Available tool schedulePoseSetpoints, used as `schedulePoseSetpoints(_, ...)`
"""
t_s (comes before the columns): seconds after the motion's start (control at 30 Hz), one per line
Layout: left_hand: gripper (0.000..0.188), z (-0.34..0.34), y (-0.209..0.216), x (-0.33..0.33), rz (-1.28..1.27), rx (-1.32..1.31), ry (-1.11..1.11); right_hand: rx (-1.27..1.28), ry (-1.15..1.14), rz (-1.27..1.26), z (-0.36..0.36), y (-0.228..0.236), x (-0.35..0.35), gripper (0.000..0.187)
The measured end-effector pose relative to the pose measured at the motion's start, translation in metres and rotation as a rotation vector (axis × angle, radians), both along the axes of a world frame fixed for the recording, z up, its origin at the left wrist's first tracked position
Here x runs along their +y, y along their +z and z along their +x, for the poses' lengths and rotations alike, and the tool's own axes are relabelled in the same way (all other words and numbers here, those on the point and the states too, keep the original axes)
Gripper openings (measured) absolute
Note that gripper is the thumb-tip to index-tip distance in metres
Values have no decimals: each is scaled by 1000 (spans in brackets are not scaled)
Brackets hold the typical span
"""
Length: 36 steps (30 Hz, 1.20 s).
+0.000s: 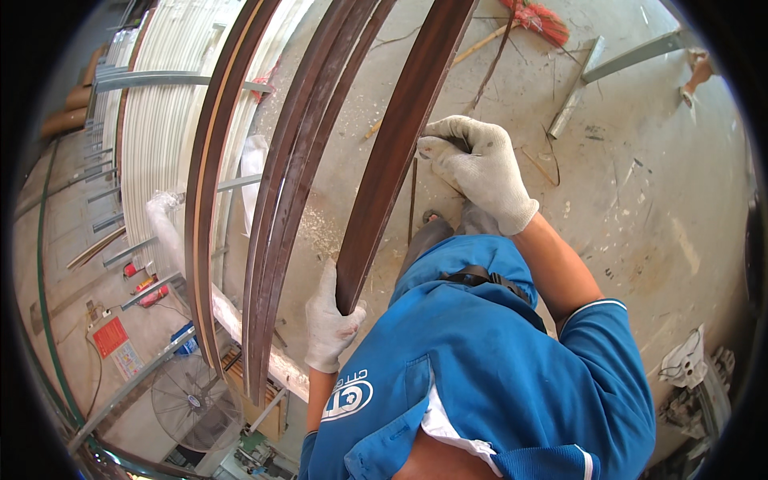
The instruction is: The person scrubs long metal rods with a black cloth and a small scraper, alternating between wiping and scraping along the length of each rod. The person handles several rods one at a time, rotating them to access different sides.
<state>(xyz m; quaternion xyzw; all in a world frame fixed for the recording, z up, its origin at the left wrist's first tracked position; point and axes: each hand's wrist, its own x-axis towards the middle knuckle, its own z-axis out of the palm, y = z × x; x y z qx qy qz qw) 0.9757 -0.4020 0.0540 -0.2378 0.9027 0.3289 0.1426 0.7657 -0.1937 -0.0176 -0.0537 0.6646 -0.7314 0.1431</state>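
A long dark-brown wood-grain plank (392,144) runs from the top of the view down to my left hand. My left hand (330,326), in a pale work glove, is wrapped around its near end, thumb on one side and fingers on the other. My right hand (484,164), gloved too, is closed with curled fingers at the plank's right edge. Its fingertips meet that edge, but what they pinch, if anything, is hidden. Left of the plank, more brown strips (292,184) lie side by side, and a curved-looking brown strip (204,192) with a light stripe lies beyond them.
Metal rack bars (172,78) carry stacked white strips (172,104) at far left. A red broom (544,22) and a metal stand (576,88) are on the floor ahead. Lower left are a large fan (192,400), red fire extinguishers (152,294) and a plastic-wrapped bar (228,316).
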Motion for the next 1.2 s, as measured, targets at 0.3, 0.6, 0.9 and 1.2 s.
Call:
schedulePoseSetpoints(0.3, 75, 1, -6, 1, -93, -20, 32, -47, 55, 93, -3, 6, 2, 8)
schedulePoseSetpoints(0.6, 73, -4, -2, -5, -31, 10, 21, 124, -197, 141, -37, -12, 24, 17)
schedulePoseSetpoints(0.9, 73, -6, -5, -6, 16, -49, -9, 30, -241, -68, -62, -12, 9, 19)
schedulePoseSetpoints(1.2, 73, -5, -11, -8, 71, -10, 24, -300, -92, -452, -80, -23, 18, 22)
